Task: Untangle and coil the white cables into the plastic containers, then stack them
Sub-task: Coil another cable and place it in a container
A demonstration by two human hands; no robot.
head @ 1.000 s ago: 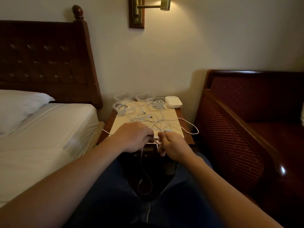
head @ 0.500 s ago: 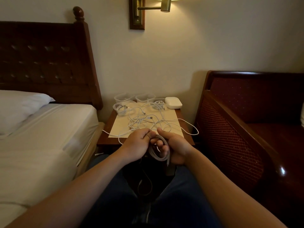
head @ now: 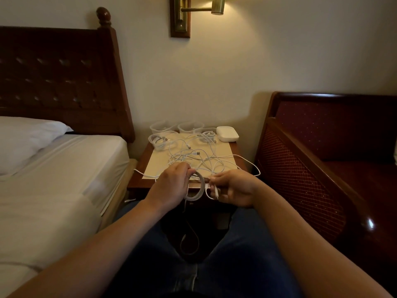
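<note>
Head view, one nightstand (head: 137, 183) between bed (head: 64, 179) and sofa (head: 311, 168), under a wall lamp (head: 217, 5).

Item: left hand (head: 171, 186), at the near edge. Fingers curled round a white coil (head: 196, 188) of several turns; gripping it.

Item: right hand (head: 234, 188), just beside the coil. Fingertips pinch the free end of the same cable (head: 217, 192); closed on it.

Item: loose tangle (head: 193, 158), mid-surface on a pale mat (head: 223, 151). Several white cables cross one another; one loop overhangs the right edge, one strand trails off the left edge.

Item: containers, far edge. Far-left container (head: 162, 126) and the next one (head: 190, 126) look empty. Front-left container (head: 161, 139) holds a coiled cable. Another (head: 207, 134), toward the far right, also holds cable, though whether neatly coiled is too small to tell. White lidded box (head: 227, 133) at the far right corner.

Status, as judged: roughly two cables stowed, a third nearly wound and not yet placed. Remaining: finish the coil, set it in an empty container, free the tangle, coil those, then stack. No stacking visible.
</note>
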